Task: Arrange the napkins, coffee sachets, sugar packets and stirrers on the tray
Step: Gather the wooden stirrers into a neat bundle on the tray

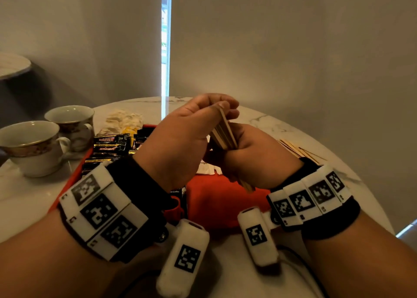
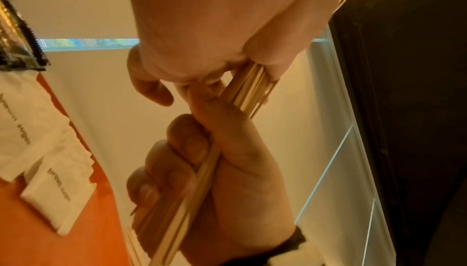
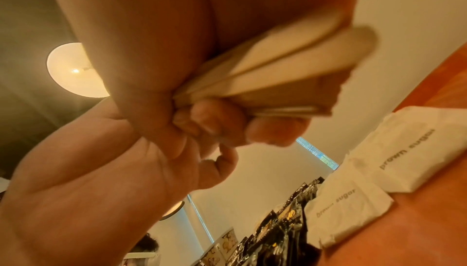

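Bundle of wooden stirrers (image 1: pixel 223 131) held tilted above red tray (image 1: pixel 216 198), between both hands. Right hand (image 1: pixel 255 157) curled round lower half; left hand (image 1: pixel 187 137) pinching top end, at 12 o'clock. Brown sugar packets (image 3: pixel 379 170) flat on tray centre. Coffee sachets (image 1: pixel 110 146) at 10 o'clock. Loose stirrers (image 1: pixel 300 151) on marble table (image 1: pixel 282 121) at 2 o'clock. Teacups (image 1: pixel 33 146) at 9 o'clock.

Both forearms bare, no sleeves. Each wrist: wide black strap (image 1: pixel 137 180) w/ row of white blocks (image 1: pixel 102 212), each w/ black square-code marker. White rounded cam module (image 1: pixel 184 257) under each wrist, also w/ marker. Thin black cable (image 1: pixel 316 277) behind right module.
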Demonstrator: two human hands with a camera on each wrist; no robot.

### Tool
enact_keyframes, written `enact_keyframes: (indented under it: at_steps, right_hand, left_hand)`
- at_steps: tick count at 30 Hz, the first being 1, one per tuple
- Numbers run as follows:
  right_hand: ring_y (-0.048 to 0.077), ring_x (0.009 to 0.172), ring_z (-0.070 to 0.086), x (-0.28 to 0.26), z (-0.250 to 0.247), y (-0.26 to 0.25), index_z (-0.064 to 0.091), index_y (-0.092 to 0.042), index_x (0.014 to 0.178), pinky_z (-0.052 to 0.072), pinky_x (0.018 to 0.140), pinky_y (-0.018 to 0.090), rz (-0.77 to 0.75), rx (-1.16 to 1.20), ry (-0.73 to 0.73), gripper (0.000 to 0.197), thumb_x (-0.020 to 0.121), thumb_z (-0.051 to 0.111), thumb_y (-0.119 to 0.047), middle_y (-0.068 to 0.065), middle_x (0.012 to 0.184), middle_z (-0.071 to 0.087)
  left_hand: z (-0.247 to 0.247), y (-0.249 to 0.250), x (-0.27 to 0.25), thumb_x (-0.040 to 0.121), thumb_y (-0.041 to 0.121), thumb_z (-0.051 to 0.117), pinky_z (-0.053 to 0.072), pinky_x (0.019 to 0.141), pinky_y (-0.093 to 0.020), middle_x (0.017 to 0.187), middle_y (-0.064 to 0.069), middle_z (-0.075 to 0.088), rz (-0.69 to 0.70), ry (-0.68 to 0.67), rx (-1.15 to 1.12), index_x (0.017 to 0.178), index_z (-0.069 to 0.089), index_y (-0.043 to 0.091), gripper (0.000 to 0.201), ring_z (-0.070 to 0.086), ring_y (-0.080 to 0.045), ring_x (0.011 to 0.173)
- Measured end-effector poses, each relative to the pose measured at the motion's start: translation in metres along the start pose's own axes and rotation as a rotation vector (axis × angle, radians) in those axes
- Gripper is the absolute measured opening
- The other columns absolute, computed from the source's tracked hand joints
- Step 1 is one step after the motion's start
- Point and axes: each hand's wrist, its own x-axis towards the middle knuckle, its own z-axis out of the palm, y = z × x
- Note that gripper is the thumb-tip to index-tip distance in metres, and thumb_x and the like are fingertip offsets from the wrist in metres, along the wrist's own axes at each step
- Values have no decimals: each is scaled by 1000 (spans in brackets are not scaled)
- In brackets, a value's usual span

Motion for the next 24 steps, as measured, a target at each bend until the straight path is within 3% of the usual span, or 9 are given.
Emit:
enact_keyframes:
  at_steps: [3, 8, 11, 14, 17, 20, 21, 23, 24]
  right_hand:
    - [13, 51, 60, -2, -2, -1, 63, -30, 88, 53, 53, 28, -2, -10, -29, 6, 91, 67, -27, 1, 61, 65]
    - [11, 50, 59, 1, -3, 5, 58, -35, 89, 54, 53, 26, 7, 2, -10, 12, 92, 68, -30, -3, 58, 63]
    - [21, 52, 58, 1, 0, 6, 60, -23, 89, 52, 54, 35, -24, 122, 55, 8, 92, 67, -20, 1, 60, 60]
    - [26, 53, 51, 6, -3, 8, 56, -15, 84, 47, 57, 42, -101, 528, 292, 13, 92, 67, -13, 9, 63, 54]
    - [25, 59, 58, 9, -6, 1, 54, -16, 83, 53, 62, 42, -270, 960, 401, 12, 90, 64, -17, 5, 61, 54]
    - [28, 75, 68, 5, -1, -5, 53, -16, 88, 57, 74, 41, -351, 1024, 409, 14, 85, 63, -26, 4, 65, 60]
    - [32, 80, 70, 4, 5, -6, 54, -16, 89, 58, 74, 43, -348, 1010, 393, 18, 82, 65, -29, 5, 67, 62]
    - [46, 94, 67, 7, 17, -4, 54, -14, 91, 58, 82, 56, -285, 993, 332, 24, 79, 70, -30, 10, 73, 64]
    - [53, 101, 64, 9, 22, -2, 56, -13, 91, 54, 89, 62, -249, 1001, 301, 21, 82, 70, -26, 13, 77, 64]
  left_hand:
    - [-2, -1, 1, 99, 26, 53, 57, 79, -37, 96, -5, 73, -1, -16, -62, 96, 68, 20, 17, 71, -21, 95]
    - [2, 0, -1, 84, 43, 57, 56, 74, -36, 83, -5, 67, 6, -25, -148, 90, 64, 15, 29, 68, -18, 80]
    - [-1, -1, 1, 86, 52, 53, 52, 74, -36, 89, -5, 66, -21, -8, -155, 101, 64, 16, 40, 65, -19, 85]
    - [-6, -3, 4, 88, 70, 39, 41, 87, -45, 105, -8, 64, -237, -3, -204, 119, 58, 17, 64, 57, -23, 103]
    - [-5, -15, 9, 86, 78, 39, 42, 100, -52, 130, -19, 59, -505, 21, -245, 138, 51, 7, 88, 51, -33, 126]
    - [-1, -21, 8, 88, 78, 33, 35, 113, -54, 135, -29, 56, -613, 2, -353, 140, 48, -5, 99, 49, -39, 131]
    - [0, -22, 7, 89, 78, 32, 39, 111, -52, 131, -29, 59, -601, -13, -411, 136, 52, -8, 99, 54, -39, 128]
    - [2, -19, 4, 94, 73, 32, 57, 89, -42, 111, -22, 71, -546, 9, -537, 114, 70, -5, 89, 70, -32, 103]
    - [2, -17, 4, 96, 70, 34, 59, 83, -41, 112, -20, 72, -521, 40, -607, 114, 73, 1, 81, 72, -32, 99]
